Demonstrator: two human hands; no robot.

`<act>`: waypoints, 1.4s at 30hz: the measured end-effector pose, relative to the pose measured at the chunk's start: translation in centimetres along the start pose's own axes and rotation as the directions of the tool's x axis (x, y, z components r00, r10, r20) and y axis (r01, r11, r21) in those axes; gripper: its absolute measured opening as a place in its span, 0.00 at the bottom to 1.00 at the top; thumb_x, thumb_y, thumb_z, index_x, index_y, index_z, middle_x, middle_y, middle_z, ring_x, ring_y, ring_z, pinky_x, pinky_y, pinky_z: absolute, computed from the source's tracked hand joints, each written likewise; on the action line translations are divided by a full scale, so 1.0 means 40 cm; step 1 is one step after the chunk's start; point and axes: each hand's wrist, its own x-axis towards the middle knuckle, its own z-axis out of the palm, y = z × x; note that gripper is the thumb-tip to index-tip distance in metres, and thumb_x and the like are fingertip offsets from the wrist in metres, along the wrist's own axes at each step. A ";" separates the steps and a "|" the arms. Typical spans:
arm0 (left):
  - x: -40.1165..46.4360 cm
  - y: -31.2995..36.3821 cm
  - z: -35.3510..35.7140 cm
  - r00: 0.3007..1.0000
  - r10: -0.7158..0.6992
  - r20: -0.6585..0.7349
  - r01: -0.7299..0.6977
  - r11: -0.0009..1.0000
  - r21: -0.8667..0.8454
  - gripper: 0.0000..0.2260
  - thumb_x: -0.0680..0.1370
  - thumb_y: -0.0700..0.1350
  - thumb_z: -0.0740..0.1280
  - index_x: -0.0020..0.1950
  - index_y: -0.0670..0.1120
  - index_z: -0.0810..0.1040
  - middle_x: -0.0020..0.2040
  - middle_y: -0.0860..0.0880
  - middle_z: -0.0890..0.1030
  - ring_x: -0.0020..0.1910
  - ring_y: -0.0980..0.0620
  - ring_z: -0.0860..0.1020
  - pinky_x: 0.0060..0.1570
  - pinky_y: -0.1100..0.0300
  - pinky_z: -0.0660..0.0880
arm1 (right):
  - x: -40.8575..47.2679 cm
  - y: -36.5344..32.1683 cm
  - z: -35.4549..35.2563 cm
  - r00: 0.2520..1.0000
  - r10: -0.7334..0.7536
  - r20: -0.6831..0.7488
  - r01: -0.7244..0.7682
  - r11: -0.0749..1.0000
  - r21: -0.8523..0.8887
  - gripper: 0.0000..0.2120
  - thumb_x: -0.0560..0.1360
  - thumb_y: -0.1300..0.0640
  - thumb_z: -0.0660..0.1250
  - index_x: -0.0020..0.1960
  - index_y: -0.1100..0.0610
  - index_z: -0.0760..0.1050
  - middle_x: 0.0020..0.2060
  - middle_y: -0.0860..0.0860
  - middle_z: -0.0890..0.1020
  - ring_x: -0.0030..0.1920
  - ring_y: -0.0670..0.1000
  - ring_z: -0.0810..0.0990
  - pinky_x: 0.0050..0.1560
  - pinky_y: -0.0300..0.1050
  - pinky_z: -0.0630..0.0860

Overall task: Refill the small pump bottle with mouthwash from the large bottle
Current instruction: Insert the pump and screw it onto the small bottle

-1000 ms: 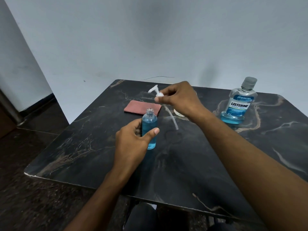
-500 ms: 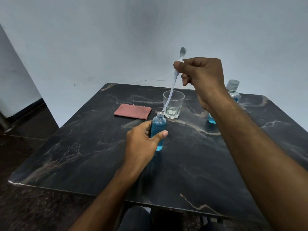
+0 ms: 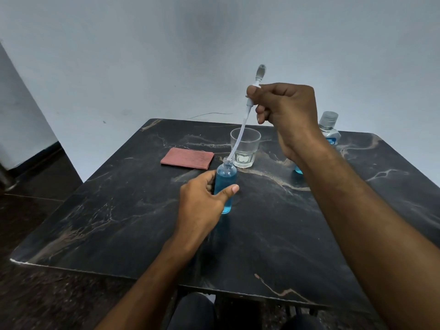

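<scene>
The small clear bottle [image 3: 225,179], full of blue liquid and with its neck uncapped, stands upright on the dark marble table [image 3: 133,222]. My left hand [image 3: 202,203] is wrapped around its body. My right hand [image 3: 284,110] is raised above it and grips the white pump head [image 3: 252,96]. The pump's thin tube slants down, and its tip sits at the mouth of the small bottle. The large mouthwash bottle [image 3: 329,128] stands capped at the back right, mostly hidden behind my right forearm.
An empty drinking glass [image 3: 245,148] stands just behind the small bottle. A folded pink cloth [image 3: 187,158] lies to the left of the glass. A pale wall rises behind the table, and dark floor lies at the left.
My right hand lifted the pump from low over the table to high above the small bottle, tube now steep with its tip at the bottle mouth. The left hand kept its hold.
</scene>
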 end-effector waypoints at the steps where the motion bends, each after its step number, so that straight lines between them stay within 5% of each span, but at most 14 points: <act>1: 0.000 -0.001 0.001 1.000 -0.001 -0.001 0.001 1.000 0.001 0.17 0.72 0.49 0.78 0.59 0.51 0.84 0.48 0.58 0.86 0.47 0.66 0.83 0.45 0.73 0.78 | 0.003 -0.002 0.000 1.000 -0.013 -0.004 0.013 1.000 -0.002 0.10 0.68 0.57 0.78 0.43 0.64 0.85 0.38 0.63 0.84 0.30 0.52 0.72 0.35 0.46 0.73; 10: 0.006 0.006 0.006 1.000 0.008 -0.012 -0.008 1.000 -0.007 0.17 0.72 0.49 0.79 0.59 0.50 0.84 0.47 0.58 0.87 0.46 0.64 0.84 0.47 0.66 0.82 | -0.043 0.039 0.005 0.996 -0.004 0.089 0.015 0.991 -0.132 0.07 0.67 0.55 0.79 0.41 0.59 0.86 0.33 0.52 0.85 0.28 0.45 0.76 0.32 0.41 0.75; 13: 0.010 0.004 0.007 1.000 0.008 -0.019 -0.008 1.000 -0.002 0.15 0.72 0.49 0.78 0.58 0.52 0.84 0.46 0.59 0.86 0.45 0.66 0.83 0.43 0.71 0.79 | -0.074 0.060 0.008 0.987 0.023 0.158 0.010 0.979 -0.203 0.05 0.67 0.55 0.79 0.40 0.56 0.86 0.31 0.48 0.85 0.26 0.42 0.75 0.32 0.42 0.74; 16: 0.014 0.004 0.009 1.000 0.002 -0.012 -0.002 1.000 0.002 0.15 0.72 0.49 0.78 0.58 0.52 0.84 0.46 0.59 0.86 0.45 0.68 0.83 0.42 0.74 0.77 | -0.098 0.075 0.003 0.972 0.084 0.219 -0.034 0.974 -0.223 0.02 0.67 0.56 0.79 0.39 0.53 0.87 0.31 0.48 0.85 0.26 0.42 0.74 0.33 0.43 0.73; 22: 0.018 0.009 0.015 1.000 0.007 -0.003 -0.007 1.000 0.018 0.16 0.73 0.50 0.78 0.60 0.53 0.83 0.46 0.60 0.85 0.45 0.69 0.82 0.40 0.76 0.76 | -0.119 0.099 -0.011 0.936 0.149 0.319 -0.041 0.946 -0.322 0.05 0.69 0.58 0.77 0.44 0.55 0.87 0.35 0.45 0.86 0.29 0.37 0.79 0.32 0.30 0.73; 32: 0.019 0.025 0.020 0.999 0.030 0.020 -0.031 0.998 0.056 0.16 0.73 0.51 0.77 0.60 0.53 0.82 0.40 0.66 0.79 0.40 0.78 0.77 0.35 0.81 0.71 | -0.130 0.086 -0.030 0.942 0.153 0.300 -0.058 0.951 -0.304 0.13 0.64 0.53 0.81 0.45 0.57 0.85 0.38 0.48 0.87 0.33 0.39 0.81 0.32 0.29 0.73; 39: 0.017 0.032 0.032 0.999 0.019 0.039 -0.021 0.999 0.043 0.17 0.73 0.51 0.76 0.61 0.53 0.80 0.44 0.64 0.79 0.43 0.66 0.79 0.44 0.70 0.76 | -0.142 0.081 -0.036 0.934 0.210 0.288 -0.077 0.908 -0.411 0.20 0.62 0.46 0.81 0.46 0.55 0.79 0.36 0.46 0.81 0.33 0.39 0.77 0.34 0.33 0.75; 42: 0.018 0.033 0.033 0.998 0.022 0.054 -0.024 0.999 0.032 0.16 0.74 0.51 0.76 0.60 0.52 0.81 0.47 0.62 0.81 0.46 0.64 0.80 0.46 0.68 0.78 | -0.145 0.079 -0.050 0.902 0.259 0.346 -0.163 0.945 -0.283 0.15 0.67 0.53 0.79 0.51 0.55 0.82 0.41 0.46 0.83 0.35 0.38 0.78 0.34 0.37 0.73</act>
